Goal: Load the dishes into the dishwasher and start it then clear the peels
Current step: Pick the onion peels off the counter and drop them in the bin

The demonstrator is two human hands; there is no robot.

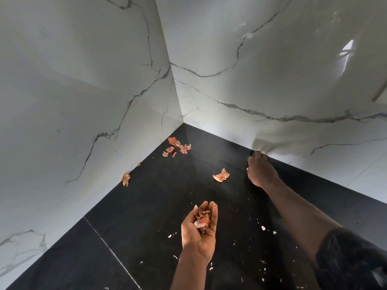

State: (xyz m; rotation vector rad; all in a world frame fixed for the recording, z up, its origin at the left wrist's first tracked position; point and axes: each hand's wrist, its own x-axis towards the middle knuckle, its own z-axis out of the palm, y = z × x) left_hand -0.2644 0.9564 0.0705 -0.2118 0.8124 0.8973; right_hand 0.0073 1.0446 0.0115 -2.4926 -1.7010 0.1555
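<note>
The left hand [199, 225] is at the bottom middle of the frame. It lies palm up, with its fingers bent into a cup around a little heap of thin, papery, pink-orange onion peels [202, 221]. The right hand [260, 171] is at the middle right. It reaches out to where the flat black stone bench [146, 216] meets the white marble wall with grey veins [272, 91]. Its back faces up and its fingers are curled down at the foot of the wall, but I cannot tell if they hold anything. A dark sleeve [351, 258] covers the right arm at the lower right. More peels lie loose on the bench. A bunch of small pink-orange peels [177, 145] sits far back near the corner, around the middle of the frame. One curled peel [221, 175] lies alone between the two hands, nearer to the right hand and not touching it. A pale orange peel [126, 178] rests against the wall at the middle left, and a tiny peel bit [139, 163] lies just above it by the same wall. Small white crumbs [263, 228] are dotted over the bench near the bottom. A thin pale seam line [109, 248] runs across the bench at the lower left.
</note>
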